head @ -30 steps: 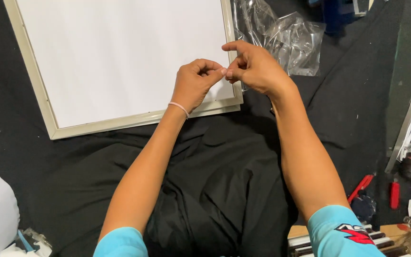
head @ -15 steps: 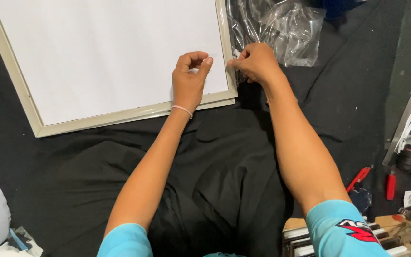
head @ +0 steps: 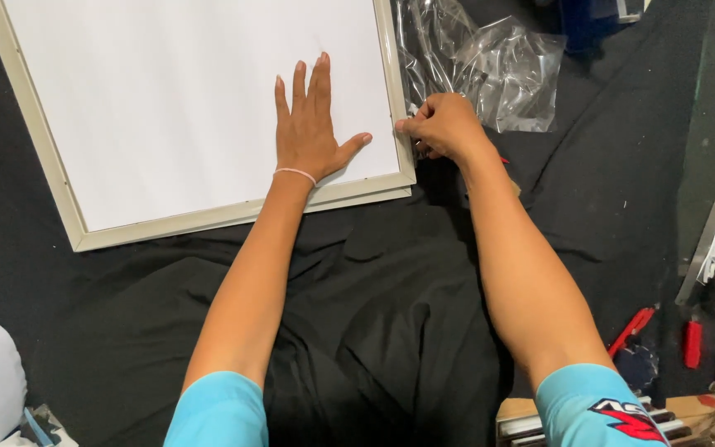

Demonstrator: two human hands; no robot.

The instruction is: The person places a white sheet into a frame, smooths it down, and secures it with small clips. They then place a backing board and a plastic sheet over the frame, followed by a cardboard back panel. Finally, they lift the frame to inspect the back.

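The white panel (head: 167, 99) has a pale metal rim and lies on black cloth (head: 374, 314). The left hand (head: 308, 128) rests flat and spread on it. The right hand (head: 444, 126) pinches its right edge.

One white panel (head: 167, 108) with a pale frame. Two hands: left hand (head: 308, 132), right hand (head: 444, 126). One thin bracelet (head: 295, 173) at the left wrist. One heap of crumpled clear plastic bags (head: 490, 70), number of bags not possible to tell. Two red-handled tools (head: 632, 329), (head: 693, 342) at the right edge. One black cloth (head: 391, 314) under everything. Two light blue sleeves (head: 217, 411), (head: 593, 406).
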